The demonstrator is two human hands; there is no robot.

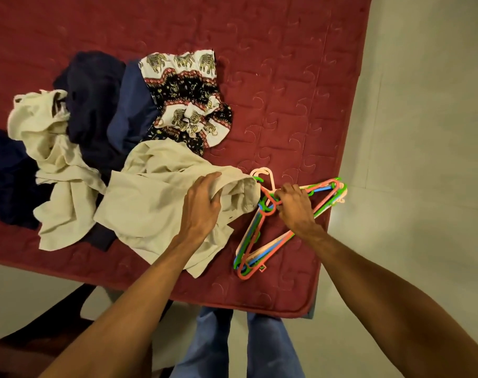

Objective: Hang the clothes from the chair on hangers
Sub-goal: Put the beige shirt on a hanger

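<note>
A pile of clothes lies on the red quilted mattress (pixel 281 77). A cream shirt (pixel 150 197) is nearest me, and my left hand (pixel 202 203) grips its edge close to the hangers. To its right sits a stack of plastic hangers (pixel 262 249) in red, green, blue and pale pink. My right hand (pixel 293 204) curls around the hangers near their hooks. Behind the shirt lie an elephant-print garment (pixel 188 96), dark navy clothes (pixel 96 105) and another cream garment (pixel 47 132).
The mattress ends at a rounded corner (pixel 306 309) just in front of my legs, which wear blue trousers (pixel 232 347). Pale floor (pixel 423 159) runs along its right side. A dark wooden piece of furniture (pixel 41 336) stands at the lower left.
</note>
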